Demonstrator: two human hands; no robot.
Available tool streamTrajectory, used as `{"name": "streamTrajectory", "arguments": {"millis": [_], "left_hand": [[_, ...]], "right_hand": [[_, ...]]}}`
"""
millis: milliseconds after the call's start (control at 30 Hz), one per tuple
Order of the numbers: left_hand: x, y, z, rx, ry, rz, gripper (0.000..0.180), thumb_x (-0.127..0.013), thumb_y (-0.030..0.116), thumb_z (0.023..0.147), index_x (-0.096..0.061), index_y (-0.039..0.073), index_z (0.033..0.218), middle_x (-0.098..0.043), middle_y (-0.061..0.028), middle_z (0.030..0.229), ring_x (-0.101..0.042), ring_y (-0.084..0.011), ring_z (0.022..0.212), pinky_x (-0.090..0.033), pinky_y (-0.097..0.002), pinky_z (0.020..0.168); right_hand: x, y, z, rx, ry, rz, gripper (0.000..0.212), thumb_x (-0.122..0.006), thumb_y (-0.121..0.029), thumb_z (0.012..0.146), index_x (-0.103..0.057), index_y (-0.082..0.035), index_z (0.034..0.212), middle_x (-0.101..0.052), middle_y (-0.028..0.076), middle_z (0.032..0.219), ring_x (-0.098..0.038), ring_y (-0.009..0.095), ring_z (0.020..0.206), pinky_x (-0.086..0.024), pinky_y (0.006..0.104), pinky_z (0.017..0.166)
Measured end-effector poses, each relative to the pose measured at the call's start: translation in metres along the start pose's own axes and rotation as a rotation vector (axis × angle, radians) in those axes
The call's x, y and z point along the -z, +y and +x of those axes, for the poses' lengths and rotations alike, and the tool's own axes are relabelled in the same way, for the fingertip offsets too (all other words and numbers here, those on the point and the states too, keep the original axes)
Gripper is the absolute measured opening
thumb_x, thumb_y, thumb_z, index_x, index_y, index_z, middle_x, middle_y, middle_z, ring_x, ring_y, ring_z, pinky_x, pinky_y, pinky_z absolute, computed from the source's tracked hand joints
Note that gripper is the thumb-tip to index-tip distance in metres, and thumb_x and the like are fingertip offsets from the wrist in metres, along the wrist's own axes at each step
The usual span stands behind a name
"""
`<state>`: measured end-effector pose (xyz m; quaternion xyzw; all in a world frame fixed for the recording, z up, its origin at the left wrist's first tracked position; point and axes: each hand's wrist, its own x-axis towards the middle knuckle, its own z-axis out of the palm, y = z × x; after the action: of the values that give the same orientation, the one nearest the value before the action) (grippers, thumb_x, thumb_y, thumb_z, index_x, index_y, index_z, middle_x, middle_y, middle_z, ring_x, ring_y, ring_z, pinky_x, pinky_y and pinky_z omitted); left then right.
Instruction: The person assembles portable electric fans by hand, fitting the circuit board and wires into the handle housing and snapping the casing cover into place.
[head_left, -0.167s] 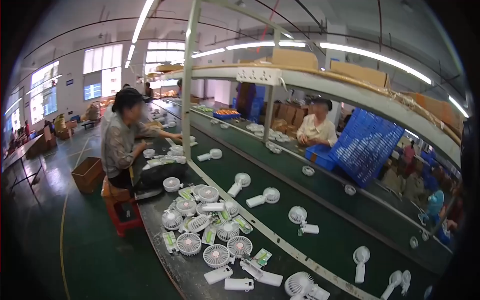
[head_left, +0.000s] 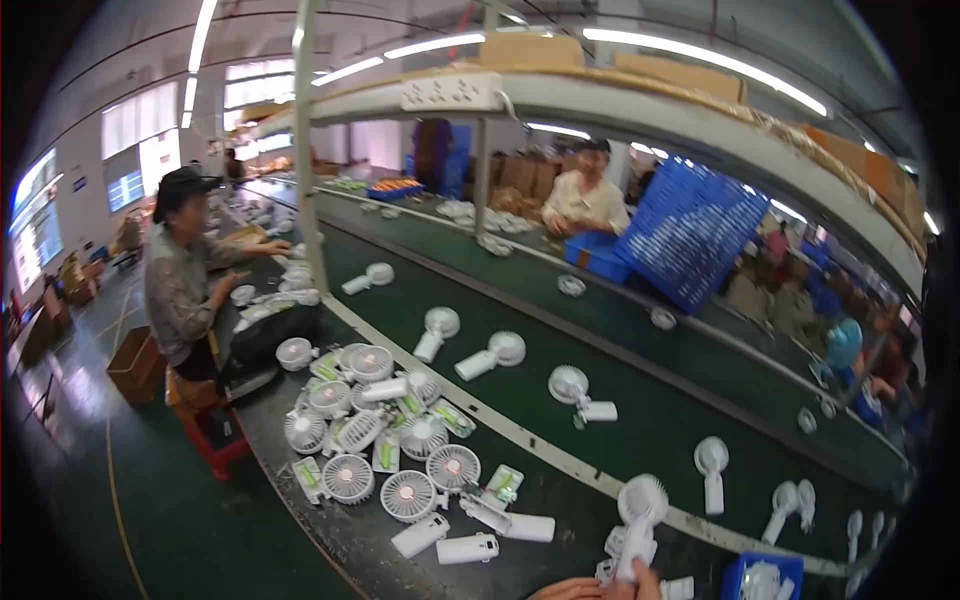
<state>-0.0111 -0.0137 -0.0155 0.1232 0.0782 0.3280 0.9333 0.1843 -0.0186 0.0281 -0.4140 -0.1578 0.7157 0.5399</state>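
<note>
At the lower edge, my right hand (head_left: 643,582) is closed around the handle of a white handheld fan (head_left: 641,500), whose round head points up. My left hand (head_left: 570,590) is beside it, close to the lower end of the fan; the frame edge cuts it off, so its grip is hidden. White casing pieces (head_left: 614,543) lie behind the held fan, and another white part (head_left: 678,588) is right of my right hand. On the dark bench to the left is a heap of white fans (head_left: 349,478) and opened handles with green inside. Two white handle shells (head_left: 467,549) lie nearest me.
A blue bin (head_left: 762,577) with white parts stands at lower right. Beyond a pale rail (head_left: 540,445), a green conveyor (head_left: 400,290) carries spaced fans. One co-worker (head_left: 185,270) sits at left, another (head_left: 588,195) across the belt near a tilted blue crate (head_left: 690,235). A post (head_left: 306,150) supports the overhead shelf.
The view has turned right and down, so the scene sits further left and higher. My hands, with the upright fan, and the blue bin have come into view at the bottom.
</note>
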Motion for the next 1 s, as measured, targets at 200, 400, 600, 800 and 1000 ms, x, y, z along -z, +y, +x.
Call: {"name": "streamTrajectory", "arguments": {"millis": [200, 400, 600, 800, 1000], "left_hand": [[-0.002, 0.002, 0.004, -0.046, 0.062, 0.0, 0.031, -0.054, 0.015, 0.091, -0.05, 0.0, 0.118, -0.057, -0.0164, 0.113, -0.055, -0.0268, 0.107, -0.043, -0.0407, 0.096], [-0.008, 0.001, 0.003, -0.027, 0.057, -0.022, 0.029, -0.054, 0.013, 0.09, -0.052, 0.001, 0.116, -0.059, -0.0155, 0.108, -0.057, -0.0264, 0.103, -0.044, -0.04, 0.094], [0.003, 0.008, 0.009, 0.007, 0.165, 0.075, 0.034, -0.053, 0.012, 0.09, -0.047, -0.003, 0.119, -0.056, -0.0205, 0.114, -0.054, -0.0329, 0.107, -0.04, -0.0466, 0.098], [0.003, -0.002, 0.009, -0.044, 0.168, 0.039, 0.031, -0.051, 0.01, 0.09, -0.047, -0.005, 0.117, -0.057, -0.0207, 0.11, -0.054, -0.0329, 0.106, -0.039, -0.0482, 0.099], [-0.002, -0.003, 0.008, 0.017, 0.115, 0.053, 0.03, -0.049, 0.011, 0.093, -0.047, -0.003, 0.119, -0.056, -0.0185, 0.113, -0.055, -0.0284, 0.108, -0.04, -0.0402, 0.1]], "right_hand": [[0.001, -0.072, 0.079, -0.031, 0.058, 0.001, 0.038, -0.058, -0.036, 0.087, -0.052, 0.0, 0.075, -0.033, -0.007, 0.047, -0.029, 0.003, 0.035, -0.023, 0.0194, 0.033], [0.051, -0.116, 0.143, 0.271, 0.299, 0.016, 0.021, -0.057, -0.012, 0.087, -0.054, 0.005, 0.099, -0.063, 0.014, 0.082, -0.06, 0.017, 0.067, -0.049, 0.0249, 0.056], [0.022, -0.101, 0.109, 0.364, 0.295, -0.256, 0.036, -0.057, -0.005, 0.085, -0.048, 0.002, 0.119, -0.063, 0.014, 0.095, -0.06, 0.015, 0.076, -0.046, 0.0244, 0.06], [-0.009, -0.155, 0.031, 0.621, 0.095, -0.003, 0.032, -0.06, -0.015, 0.083, -0.055, -0.004, 0.112, -0.061, 0.008, 0.088, -0.058, 0.013, 0.072, -0.046, 0.0246, 0.058], [-0.137, -0.185, -0.138, 0.431, -2.009, -0.651, 0.023, -0.039, -0.014, 0.089, -0.055, 0.001, 0.084, -0.052, 0.013, 0.076, -0.053, 0.036, 0.073, -0.046, 0.0428, 0.062]]}}
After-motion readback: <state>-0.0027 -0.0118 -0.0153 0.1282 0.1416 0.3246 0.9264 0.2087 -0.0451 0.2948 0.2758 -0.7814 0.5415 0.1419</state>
